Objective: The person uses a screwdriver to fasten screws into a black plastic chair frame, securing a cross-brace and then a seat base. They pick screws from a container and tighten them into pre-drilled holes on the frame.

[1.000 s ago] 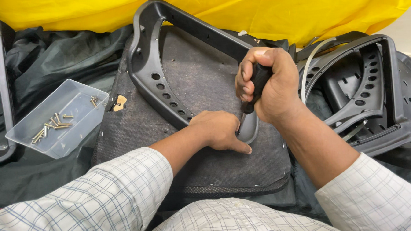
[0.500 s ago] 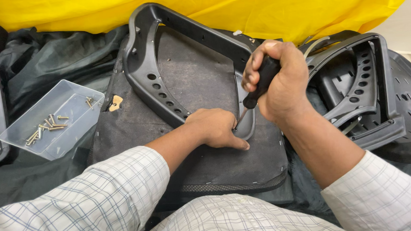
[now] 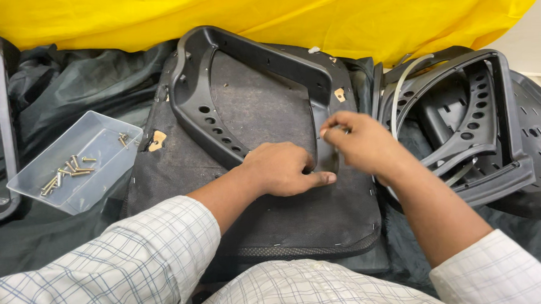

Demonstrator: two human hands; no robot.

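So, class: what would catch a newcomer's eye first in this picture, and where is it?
First, the two hands at centre: the left hand presses on a dark plastic armrest frame lying on an upturned seat base, while the right hand pinches something small beside it. Behind runs a bright yellow cloth; at left sits a clear tray of screws.

A clear plastic tray (image 3: 74, 165) sits at nine o'clock, holding a loose scatter of brass-coloured screws (image 3: 68, 169). It rests on a dark, crumpled plastic sheet (image 3: 88, 87). A yellow cloth (image 3: 312, 8) stretches across twelve o'clock. At three o'clock lies a stack of black plastic chair parts (image 3: 485, 122) with rows of round holes. A grey metal frame (image 3: 0, 123) stands at the far nine o'clock edge.
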